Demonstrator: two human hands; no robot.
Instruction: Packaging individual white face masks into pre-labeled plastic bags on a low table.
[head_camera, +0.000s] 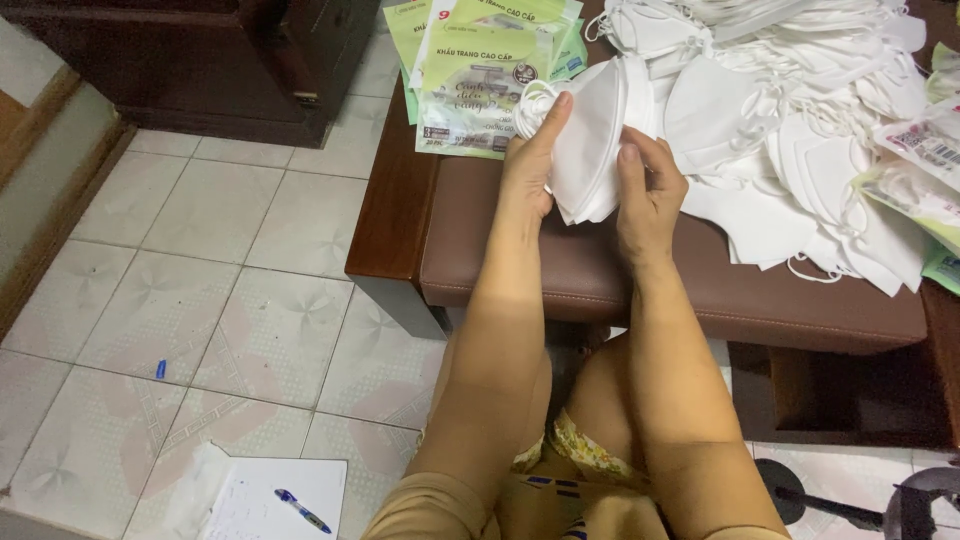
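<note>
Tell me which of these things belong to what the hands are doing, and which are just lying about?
In use:
left hand and right hand, holding a stack of white masks
loose mask pile
green packets

Lying about:
notebook and blue pen on the floor
small blue bit on the tiles
dark cabinet

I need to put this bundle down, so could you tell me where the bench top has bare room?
The brown cushion is bare along its near edge, below both hands, between the green packets and the heap of white masks. The wooden rim at the left is bare too. The right and far side are crowded with masks.
</note>
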